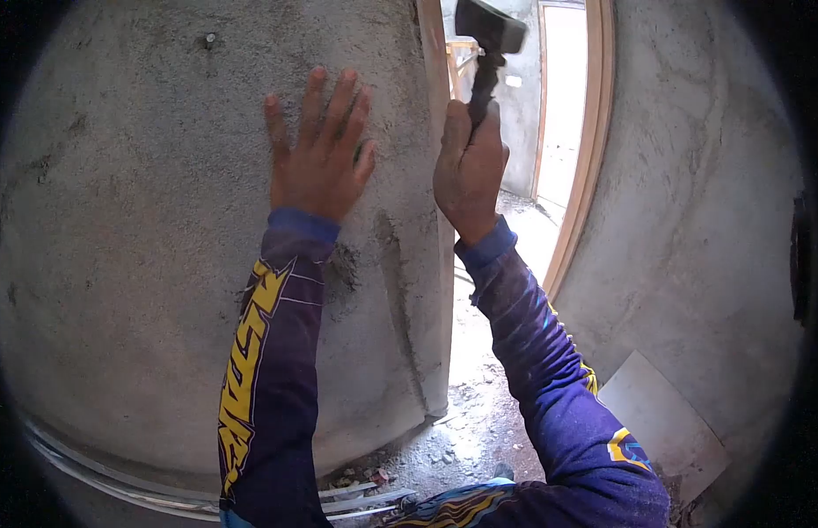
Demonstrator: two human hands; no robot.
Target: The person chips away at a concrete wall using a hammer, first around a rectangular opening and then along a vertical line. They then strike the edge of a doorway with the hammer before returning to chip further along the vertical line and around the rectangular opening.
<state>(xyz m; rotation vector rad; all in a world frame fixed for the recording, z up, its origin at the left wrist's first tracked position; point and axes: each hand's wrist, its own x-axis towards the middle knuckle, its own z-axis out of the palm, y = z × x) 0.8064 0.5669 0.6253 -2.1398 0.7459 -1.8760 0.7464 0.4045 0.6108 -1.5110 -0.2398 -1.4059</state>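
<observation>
Right hand: bare, fist closed around the lower handle of a short-handled hammer, thumb lying up along the grip. The hammer stands directly above this fist. Its handle runs near vertical, leaning slightly right toward the top; the head's long axis lies crosswise to it — one end to the upper left, the other to the lower right. Neither end is seen touching anything. The head is blurred and close to the top edge of the view, so its exact pattern cannot be confirmed.

Left hand: bare, holding nothing, fingers spread and pointing upward, apparently laid flat on the rough rendered wall. It sits to the left of the hammer and lower than its head, well apart from it. The right hand is the nearer of the two, being the one that carries the tool.

Governing relation, as judged: hammer head to wall. The head shows to the right of the wall's vertical edge, against the doorway; the depth between head and wall cannot be determined.

Further out: a nail or screw head in the wall, above and left of the left hand; a wooden door jamb right of the hammer; a second rendered wall beyond it, with a flat panel leaning low; debris on the floor — long pale strips at lower left.
</observation>
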